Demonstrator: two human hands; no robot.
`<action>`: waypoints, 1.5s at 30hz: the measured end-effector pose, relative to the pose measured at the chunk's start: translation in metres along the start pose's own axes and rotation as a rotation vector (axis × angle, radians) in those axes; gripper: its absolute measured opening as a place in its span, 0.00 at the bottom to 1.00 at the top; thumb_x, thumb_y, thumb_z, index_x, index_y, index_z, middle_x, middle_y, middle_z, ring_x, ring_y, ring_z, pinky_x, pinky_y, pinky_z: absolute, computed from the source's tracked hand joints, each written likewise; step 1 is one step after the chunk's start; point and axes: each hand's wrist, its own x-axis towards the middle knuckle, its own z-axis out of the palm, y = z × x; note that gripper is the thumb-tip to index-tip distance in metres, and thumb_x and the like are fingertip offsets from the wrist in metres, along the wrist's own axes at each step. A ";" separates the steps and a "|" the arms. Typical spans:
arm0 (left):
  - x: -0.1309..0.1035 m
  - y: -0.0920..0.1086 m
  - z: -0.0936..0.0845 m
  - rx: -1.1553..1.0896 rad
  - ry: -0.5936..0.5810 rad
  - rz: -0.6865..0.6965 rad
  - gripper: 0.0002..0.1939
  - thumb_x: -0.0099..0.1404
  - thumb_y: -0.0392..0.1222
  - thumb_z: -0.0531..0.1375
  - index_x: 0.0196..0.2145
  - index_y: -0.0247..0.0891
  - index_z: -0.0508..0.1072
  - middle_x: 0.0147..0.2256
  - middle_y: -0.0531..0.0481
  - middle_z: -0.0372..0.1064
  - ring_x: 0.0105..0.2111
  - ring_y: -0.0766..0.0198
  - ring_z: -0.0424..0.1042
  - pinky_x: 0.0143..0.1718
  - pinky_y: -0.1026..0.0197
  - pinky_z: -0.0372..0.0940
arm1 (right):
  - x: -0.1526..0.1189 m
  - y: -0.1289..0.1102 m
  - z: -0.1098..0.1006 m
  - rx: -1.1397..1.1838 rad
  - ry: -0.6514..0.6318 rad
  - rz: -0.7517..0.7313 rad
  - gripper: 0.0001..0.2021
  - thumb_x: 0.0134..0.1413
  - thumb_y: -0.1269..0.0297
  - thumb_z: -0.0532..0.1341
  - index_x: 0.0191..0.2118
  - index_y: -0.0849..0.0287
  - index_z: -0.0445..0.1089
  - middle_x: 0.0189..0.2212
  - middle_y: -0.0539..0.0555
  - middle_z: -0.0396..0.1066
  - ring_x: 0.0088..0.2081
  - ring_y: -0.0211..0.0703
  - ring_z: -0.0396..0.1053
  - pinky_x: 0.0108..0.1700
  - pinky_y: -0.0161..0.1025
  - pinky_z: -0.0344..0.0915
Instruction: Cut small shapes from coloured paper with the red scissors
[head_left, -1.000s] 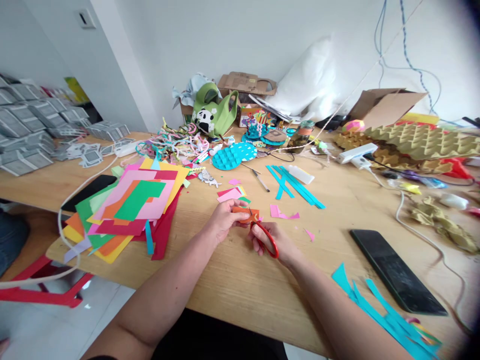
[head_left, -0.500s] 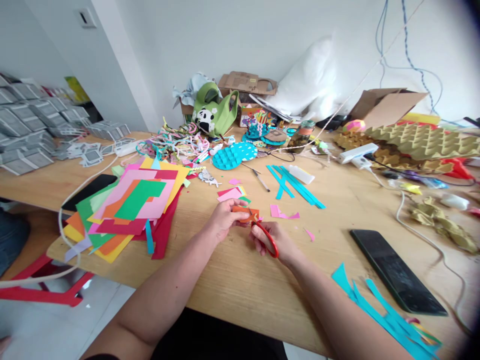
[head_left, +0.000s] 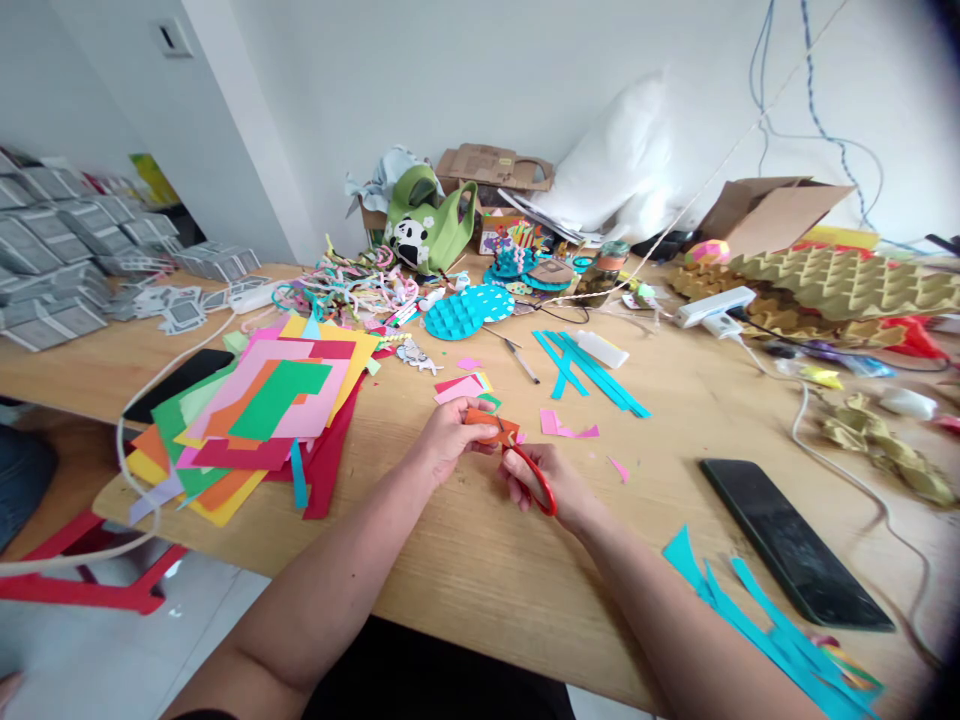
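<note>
Near the middle of the table, my left hand (head_left: 450,436) pinches a small piece of orange paper (head_left: 482,420). My right hand (head_left: 544,476) is closed on the red handles of a pair of scissors (head_left: 541,482), whose blades lie at the orange paper. Just beyond my left hand lies a small stack of pink, red and green paper pieces (head_left: 461,388). Pink scraps (head_left: 562,424) lie past my right hand. A pen (head_left: 523,361) and crossed blue paper strips (head_left: 592,370) are farther back.
Coloured paper sheets (head_left: 277,400) are piled at the left. A dark phone (head_left: 795,540) and more blue strips (head_left: 765,625) lie at the right. A green panda bag (head_left: 427,225), blue discs (head_left: 469,310) and egg trays (head_left: 847,280) stand toward the back.
The orange paper and the scissors have shifted very slightly between my hands. Both arms stay almost where they were.
</note>
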 end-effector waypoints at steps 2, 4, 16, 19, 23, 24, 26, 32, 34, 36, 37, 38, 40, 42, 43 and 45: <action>0.000 0.000 -0.001 0.005 -0.005 0.005 0.19 0.47 0.28 0.66 0.38 0.32 0.68 0.30 0.47 0.73 0.26 0.65 0.73 0.27 0.63 0.67 | 0.000 0.000 0.000 -0.003 0.000 0.003 0.28 0.45 0.35 0.58 0.23 0.61 0.65 0.14 0.50 0.66 0.14 0.34 0.61 0.16 0.30 0.52; 0.000 -0.001 -0.001 0.009 -0.009 0.004 0.20 0.47 0.29 0.67 0.38 0.32 0.68 0.30 0.47 0.73 0.26 0.65 0.73 0.27 0.63 0.67 | 0.000 0.001 0.000 -0.003 -0.002 0.006 0.27 0.45 0.36 0.59 0.22 0.61 0.64 0.14 0.49 0.65 0.14 0.33 0.61 0.16 0.30 0.51; -0.002 0.003 0.001 0.002 -0.002 0.015 0.18 0.47 0.28 0.65 0.37 0.32 0.67 0.29 0.49 0.72 0.24 0.66 0.71 0.27 0.63 0.66 | -0.001 -0.003 0.001 0.008 0.018 0.029 0.26 0.43 0.37 0.61 0.20 0.60 0.62 0.12 0.49 0.65 0.12 0.32 0.59 0.14 0.29 0.48; -0.002 0.004 0.001 0.007 0.001 0.016 0.18 0.47 0.28 0.64 0.37 0.32 0.67 0.28 0.50 0.71 0.24 0.67 0.71 0.27 0.64 0.66 | -0.001 -0.002 0.001 0.009 0.013 0.028 0.27 0.43 0.37 0.60 0.21 0.60 0.62 0.13 0.49 0.65 0.13 0.33 0.60 0.14 0.29 0.48; -0.002 0.004 0.002 0.014 -0.006 0.015 0.18 0.46 0.28 0.64 0.37 0.32 0.67 0.28 0.50 0.71 0.23 0.67 0.70 0.26 0.64 0.66 | 0.000 0.000 0.001 0.018 0.008 0.021 0.27 0.44 0.36 0.60 0.22 0.60 0.63 0.14 0.49 0.65 0.13 0.33 0.61 0.15 0.30 0.50; -0.001 0.004 0.001 0.015 -0.008 0.014 0.18 0.46 0.28 0.64 0.37 0.32 0.67 0.28 0.49 0.71 0.23 0.67 0.70 0.26 0.64 0.66 | 0.001 0.000 0.001 0.020 0.007 0.019 0.27 0.44 0.36 0.60 0.22 0.60 0.63 0.14 0.50 0.66 0.13 0.33 0.61 0.15 0.30 0.50; -0.001 0.003 0.001 0.015 -0.012 0.012 0.18 0.46 0.29 0.64 0.37 0.32 0.67 0.28 0.49 0.71 0.24 0.67 0.70 0.26 0.63 0.66 | 0.001 0.001 0.000 0.025 0.004 0.017 0.27 0.44 0.36 0.60 0.22 0.60 0.63 0.14 0.49 0.66 0.14 0.33 0.61 0.15 0.30 0.51; 0.000 0.001 0.000 0.023 -0.011 0.009 0.19 0.45 0.29 0.64 0.37 0.32 0.67 0.29 0.50 0.71 0.24 0.67 0.70 0.26 0.63 0.66 | 0.001 0.001 0.000 0.008 0.000 0.016 0.26 0.43 0.37 0.61 0.21 0.61 0.63 0.14 0.50 0.66 0.14 0.33 0.61 0.15 0.30 0.51; 0.000 0.001 -0.001 0.027 -0.015 0.009 0.19 0.45 0.29 0.64 0.37 0.32 0.67 0.28 0.50 0.71 0.24 0.67 0.70 0.26 0.64 0.65 | 0.001 0.002 -0.001 0.002 0.003 0.019 0.27 0.43 0.37 0.61 0.21 0.61 0.63 0.14 0.50 0.66 0.14 0.33 0.61 0.15 0.29 0.50; 0.000 0.001 -0.001 0.028 -0.021 0.015 0.19 0.45 0.29 0.64 0.37 0.32 0.67 0.28 0.50 0.71 0.24 0.67 0.70 0.26 0.64 0.65 | 0.001 0.003 -0.001 0.005 0.003 0.019 0.26 0.44 0.38 0.61 0.21 0.60 0.63 0.14 0.50 0.66 0.14 0.33 0.61 0.15 0.29 0.50; 0.000 0.002 -0.001 0.029 -0.022 0.018 0.19 0.45 0.30 0.64 0.37 0.32 0.67 0.28 0.50 0.71 0.24 0.67 0.70 0.26 0.64 0.65 | 0.001 0.003 -0.001 0.005 0.000 0.018 0.26 0.44 0.38 0.61 0.21 0.60 0.63 0.14 0.50 0.66 0.14 0.33 0.61 0.15 0.29 0.50; 0.000 0.002 -0.001 0.028 -0.022 0.020 0.19 0.45 0.30 0.65 0.37 0.32 0.67 0.29 0.49 0.71 0.24 0.67 0.70 0.26 0.63 0.65 | 0.001 0.003 -0.001 0.003 -0.001 0.019 0.26 0.44 0.38 0.61 0.21 0.60 0.63 0.14 0.50 0.66 0.14 0.33 0.61 0.15 0.29 0.51; 0.000 0.002 -0.001 0.028 -0.022 0.020 0.19 0.45 0.30 0.65 0.37 0.32 0.68 0.29 0.49 0.71 0.24 0.67 0.70 0.26 0.63 0.65 | 0.002 0.003 -0.001 -0.005 0.003 0.022 0.26 0.44 0.38 0.61 0.21 0.60 0.63 0.14 0.50 0.66 0.13 0.33 0.61 0.15 0.29 0.50; -0.001 0.002 -0.001 0.028 -0.023 0.018 0.19 0.44 0.30 0.66 0.36 0.32 0.68 0.29 0.49 0.71 0.25 0.66 0.70 0.26 0.63 0.65 | 0.001 0.002 0.000 -0.009 0.008 0.025 0.26 0.43 0.38 0.61 0.20 0.60 0.62 0.13 0.50 0.66 0.13 0.33 0.61 0.14 0.29 0.50; -0.001 0.002 -0.001 0.028 -0.024 0.018 0.19 0.44 0.31 0.66 0.36 0.32 0.68 0.29 0.49 0.71 0.25 0.66 0.70 0.26 0.63 0.65 | 0.001 0.002 0.000 -0.008 0.010 0.025 0.27 0.43 0.38 0.61 0.20 0.61 0.63 0.13 0.50 0.66 0.13 0.33 0.61 0.14 0.29 0.50; -0.001 0.002 -0.001 0.028 -0.024 0.015 0.20 0.44 0.31 0.66 0.36 0.32 0.67 0.29 0.49 0.70 0.25 0.66 0.70 0.26 0.63 0.65 | 0.001 0.001 0.000 -0.005 0.009 0.022 0.27 0.43 0.38 0.61 0.21 0.61 0.63 0.13 0.49 0.65 0.13 0.33 0.61 0.15 0.29 0.50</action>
